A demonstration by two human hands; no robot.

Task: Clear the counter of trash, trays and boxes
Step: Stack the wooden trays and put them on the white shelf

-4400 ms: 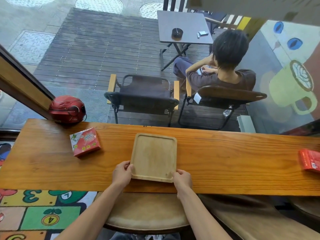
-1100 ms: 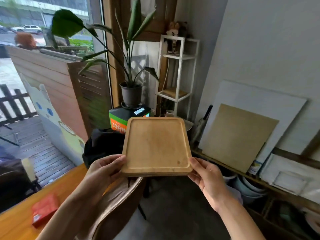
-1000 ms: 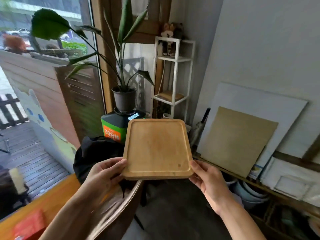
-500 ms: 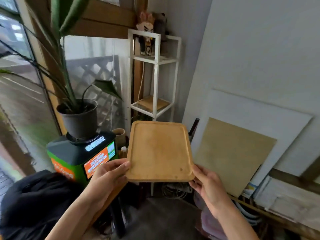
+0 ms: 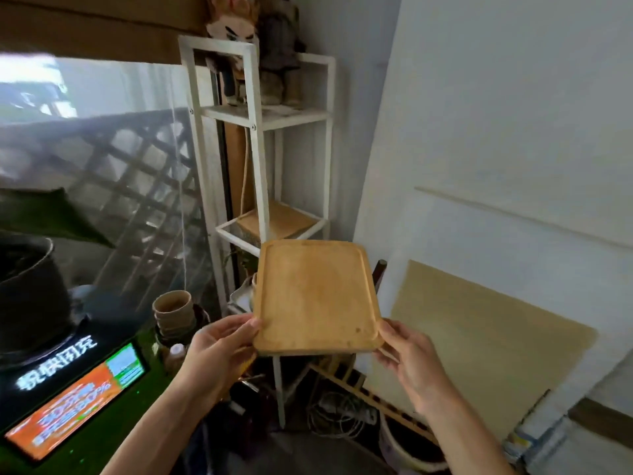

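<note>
An empty square wooden tray (image 5: 317, 296) with a raised rim is held level in the air in front of me. My left hand (image 5: 219, 347) grips its near left corner, thumb on top at the edge. My right hand (image 5: 407, 354) holds the near right corner from the side and below. The tray hovers just in front of a white metal shelf unit (image 5: 257, 132), near its middle shelf, where a stack of similar wooden trays (image 5: 277, 221) lies. The counter is out of view.
Figurines (image 5: 260, 46) stand on the shelf unit's top tier. At left are a green and orange machine (image 5: 75, 399), a black plant pot (image 5: 30, 293) and stacked paper cups (image 5: 173, 311). Flat boards (image 5: 486, 337) lean on the right wall; cables and clutter lie on the floor below.
I lifted the tray off the counter, turned right and moved toward the white shelf unit. The tray is now much closer to the middle shelf; both hands keep their hold.
</note>
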